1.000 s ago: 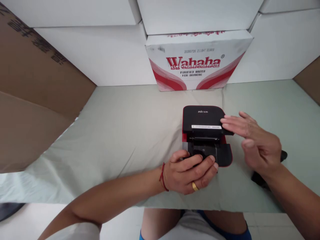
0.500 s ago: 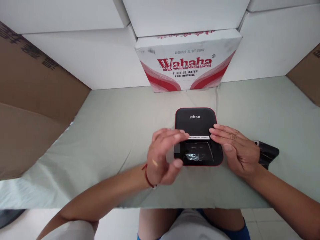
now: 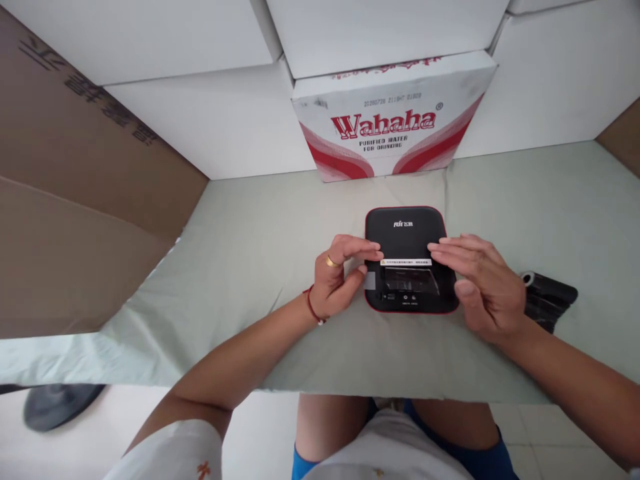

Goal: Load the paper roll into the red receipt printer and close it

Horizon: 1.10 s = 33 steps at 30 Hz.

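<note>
A small black box-shaped device with a red rim (image 3: 407, 230) lies flat on the pale green cloth (image 3: 250, 267), its lid down and a white label strip across its top. My left hand (image 3: 340, 277) rests against its left edge, fingertips on the lid and thumb at the side, a gold ring on one finger. My right hand (image 3: 480, 283) lies flat with fingers stretched out, their tips touching the lid's right edge by the label. Neither hand grips anything.
A red and white "Wahaha" carton (image 3: 390, 117) stands just behind the device among stacked white boxes (image 3: 210, 127). Brown cardboard (image 3: 65, 220) walls the left side. A black object (image 3: 547, 300) lies on the cloth right of my right hand. My knees show below the table edge.
The device's front flap, open a second ago, is now shut. My left hand moved from the front of the device up to its left edge; my right hand stayed on the lid's right side.
</note>
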Each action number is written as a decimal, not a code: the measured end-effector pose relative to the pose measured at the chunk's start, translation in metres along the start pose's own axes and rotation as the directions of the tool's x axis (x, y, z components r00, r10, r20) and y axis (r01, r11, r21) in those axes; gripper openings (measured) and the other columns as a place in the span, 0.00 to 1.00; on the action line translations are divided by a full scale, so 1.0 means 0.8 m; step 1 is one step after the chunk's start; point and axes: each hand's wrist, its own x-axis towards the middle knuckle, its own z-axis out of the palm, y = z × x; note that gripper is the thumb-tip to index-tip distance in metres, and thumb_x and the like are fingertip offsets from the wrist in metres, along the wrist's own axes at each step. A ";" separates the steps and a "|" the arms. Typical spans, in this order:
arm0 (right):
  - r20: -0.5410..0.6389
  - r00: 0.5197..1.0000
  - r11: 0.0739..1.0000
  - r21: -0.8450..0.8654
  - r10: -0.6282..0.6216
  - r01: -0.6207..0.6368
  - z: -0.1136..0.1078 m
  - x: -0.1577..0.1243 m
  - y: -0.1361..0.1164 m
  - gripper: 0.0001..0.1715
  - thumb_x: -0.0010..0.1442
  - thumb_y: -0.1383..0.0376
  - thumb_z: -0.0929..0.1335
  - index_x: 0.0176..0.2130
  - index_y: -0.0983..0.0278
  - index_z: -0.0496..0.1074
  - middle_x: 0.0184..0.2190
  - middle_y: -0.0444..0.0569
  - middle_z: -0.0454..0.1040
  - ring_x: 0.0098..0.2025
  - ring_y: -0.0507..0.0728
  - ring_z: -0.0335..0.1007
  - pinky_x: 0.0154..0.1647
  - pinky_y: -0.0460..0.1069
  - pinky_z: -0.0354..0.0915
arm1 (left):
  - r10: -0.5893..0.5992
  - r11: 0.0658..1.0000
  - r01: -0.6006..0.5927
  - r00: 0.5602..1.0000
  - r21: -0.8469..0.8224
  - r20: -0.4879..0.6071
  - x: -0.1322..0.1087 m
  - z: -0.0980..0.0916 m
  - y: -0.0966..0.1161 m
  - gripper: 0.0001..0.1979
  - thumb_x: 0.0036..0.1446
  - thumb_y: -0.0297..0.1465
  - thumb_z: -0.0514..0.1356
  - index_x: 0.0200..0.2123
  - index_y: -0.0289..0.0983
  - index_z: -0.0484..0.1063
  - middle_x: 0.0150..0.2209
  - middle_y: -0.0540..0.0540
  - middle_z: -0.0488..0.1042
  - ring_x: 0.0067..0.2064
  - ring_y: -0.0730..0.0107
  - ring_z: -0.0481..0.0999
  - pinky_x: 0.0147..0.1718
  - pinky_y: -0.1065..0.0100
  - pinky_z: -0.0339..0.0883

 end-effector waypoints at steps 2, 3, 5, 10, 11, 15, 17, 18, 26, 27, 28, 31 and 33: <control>0.033 0.998 0.999 -0.009 -0.053 0.053 0.002 -0.003 -0.006 0.27 0.82 0.57 0.60 0.70 0.60 0.75 0.62 0.59 0.85 0.66 0.68 0.78 0.69 0.71 0.72 | -0.064 0.990 0.063 0.998 -0.123 -0.003 -0.005 0.000 -0.006 0.20 0.73 0.32 0.63 0.66 0.45 0.72 0.51 0.44 0.87 0.53 0.59 0.88 0.57 0.53 0.75; 0.044 0.995 0.996 -0.011 -0.090 0.090 0.003 -0.005 -0.008 0.28 0.83 0.55 0.60 0.71 0.59 0.75 0.61 0.58 0.85 0.66 0.68 0.77 0.70 0.71 0.71 | -0.094 0.982 0.090 0.995 -0.166 -0.019 -0.008 0.000 -0.010 0.22 0.72 0.34 0.65 0.67 0.46 0.71 0.54 0.44 0.86 0.57 0.58 0.87 0.62 0.52 0.74; 0.053 0.987 0.988 -0.009 -0.151 0.152 0.004 -0.007 -0.012 0.28 0.83 0.53 0.60 0.67 0.58 0.78 0.57 0.56 0.87 0.63 0.67 0.77 0.70 0.69 0.71 | -0.160 0.966 0.145 0.985 -0.214 -0.057 -0.014 0.001 -0.018 0.31 0.68 0.42 0.70 0.70 0.48 0.69 0.65 0.42 0.80 0.70 0.54 0.78 0.72 0.49 0.67; 0.001 0.986 0.985 -0.026 -0.169 0.169 0.004 -0.011 -0.013 0.26 0.82 0.54 0.61 0.63 0.56 0.82 0.48 0.52 0.88 0.56 0.65 0.76 0.60 0.63 0.76 | -0.392 0.835 0.405 0.913 -0.372 0.114 -0.019 0.005 -0.023 0.52 0.59 0.51 0.74 0.80 0.59 0.53 0.86 0.50 0.48 0.88 0.47 0.43 0.86 0.42 0.40; -0.012 0.986 0.986 -0.027 -0.167 0.166 0.003 -0.012 -0.013 0.26 0.82 0.53 0.61 0.63 0.54 0.82 0.48 0.51 0.88 0.55 0.65 0.76 0.58 0.63 0.76 | -0.418 0.792 0.441 0.896 -0.423 0.152 -0.018 0.007 -0.020 0.52 0.60 0.51 0.74 0.80 0.61 0.52 0.87 0.51 0.47 0.88 0.48 0.43 0.86 0.41 0.39; -0.012 0.986 0.986 -0.024 -0.168 0.168 -0.001 -0.013 -0.015 0.27 0.81 0.50 0.62 0.66 0.49 0.80 0.47 0.48 0.89 0.52 0.66 0.76 0.57 0.64 0.77 | -0.498 0.646 0.547 0.831 -0.533 0.249 -0.016 0.013 -0.008 0.55 0.58 0.52 0.74 0.81 0.62 0.48 0.87 0.53 0.47 0.87 0.47 0.48 0.85 0.40 0.47; 0.003 0.984 0.984 -0.006 -0.176 0.176 -0.004 -0.014 -0.016 0.27 0.81 0.50 0.62 0.67 0.50 0.80 0.46 0.48 0.89 0.51 0.65 0.76 0.58 0.64 0.76 | -0.536 0.611 0.578 0.805 -0.540 0.255 -0.015 0.015 -0.005 0.58 0.55 0.52 0.75 0.81 0.63 0.48 0.86 0.53 0.47 0.87 0.46 0.49 0.84 0.39 0.49; 0.013 0.983 0.983 0.003 -0.182 0.182 -0.005 -0.014 -0.016 0.26 0.81 0.51 0.63 0.68 0.51 0.80 0.46 0.48 0.89 0.51 0.65 0.77 0.59 0.64 0.76 | -0.555 0.598 0.588 0.794 -0.544 0.249 -0.014 0.015 -0.003 0.59 0.54 0.51 0.76 0.81 0.63 0.48 0.86 0.53 0.47 0.87 0.45 0.49 0.84 0.39 0.50; 0.095 0.963 0.965 -0.041 -0.253 0.258 -0.012 -0.015 -0.011 0.18 0.78 0.57 0.68 0.59 0.57 0.83 0.48 0.50 0.90 0.54 0.65 0.81 0.56 0.62 0.80 | -0.581 0.552 0.576 0.784 -0.604 0.217 -0.011 0.023 -0.003 0.56 0.55 0.45 0.75 0.80 0.61 0.50 0.86 0.52 0.48 0.87 0.47 0.49 0.82 0.42 0.55; 0.080 0.962 0.963 -0.039 -0.262 0.266 -0.013 -0.012 -0.013 0.18 0.78 0.58 0.68 0.58 0.58 0.83 0.47 0.50 0.90 0.54 0.64 0.82 0.54 0.61 0.81 | -0.576 0.552 0.571 0.788 -0.607 0.217 -0.012 0.024 -0.005 0.56 0.55 0.45 0.76 0.80 0.60 0.50 0.86 0.51 0.47 0.87 0.47 0.49 0.83 0.42 0.54; 0.071 0.962 0.963 -0.027 -0.265 0.268 -0.014 -0.007 -0.015 0.17 0.78 0.58 0.67 0.57 0.58 0.84 0.46 0.50 0.90 0.52 0.64 0.83 0.52 0.61 0.81 | -0.573 0.553 0.570 0.790 -0.608 0.220 -0.014 0.025 -0.006 0.57 0.54 0.45 0.76 0.80 0.60 0.50 0.86 0.51 0.48 0.87 0.47 0.48 0.83 0.42 0.53; 0.105 0.976 0.979 0.093 -0.191 0.182 -0.025 0.017 -0.022 0.18 0.80 0.58 0.65 0.53 0.56 0.84 0.43 0.49 0.90 0.47 0.63 0.85 0.47 0.60 0.81 | -0.578 0.551 0.563 0.790 -0.616 0.206 -0.017 0.028 -0.011 0.55 0.56 0.49 0.75 0.80 0.58 0.51 0.86 0.48 0.49 0.87 0.46 0.48 0.83 0.41 0.52; 0.173 0.985 0.991 0.136 -0.016 -0.008 -0.033 0.042 -0.023 0.17 0.80 0.59 0.65 0.49 0.55 0.85 0.44 0.48 0.89 0.45 0.61 0.86 0.47 0.57 0.80 | -0.597 0.540 0.552 0.784 -0.635 0.173 -0.017 0.031 -0.012 0.49 0.60 0.51 0.72 0.79 0.57 0.54 0.85 0.47 0.51 0.86 0.48 0.50 0.83 0.41 0.53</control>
